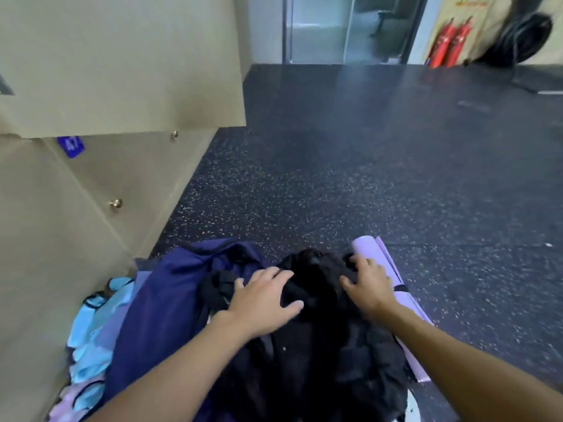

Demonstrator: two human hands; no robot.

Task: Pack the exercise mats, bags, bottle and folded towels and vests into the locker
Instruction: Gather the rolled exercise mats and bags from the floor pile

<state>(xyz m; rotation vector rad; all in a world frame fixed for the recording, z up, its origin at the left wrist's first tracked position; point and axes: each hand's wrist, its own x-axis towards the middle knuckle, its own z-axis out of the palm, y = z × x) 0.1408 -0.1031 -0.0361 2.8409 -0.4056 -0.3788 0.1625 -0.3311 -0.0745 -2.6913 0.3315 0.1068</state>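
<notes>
Both hands rest on a black bag (316, 330) that lies on the dark speckled floor (335, 184). The left hand (262, 303) lies flat on the left side of the bag's top, its fingers (274, 277) spread out and not closed around anything. The right hand (370, 286) presses on the right side of the top, and its fingers (355, 263) curl a little into the black cloth, but it is hard to tell if they really pinch it. The bag sits under both palms and between the two arms. Just to its right, touching it, lies a rolled light purple mat (393, 269). To its left is a dark blue bag (164, 306), and past that a heap of light blue and purple vests (91, 339) against the beige lockers (91, 86). The locker doors seen here are shut.
</notes>
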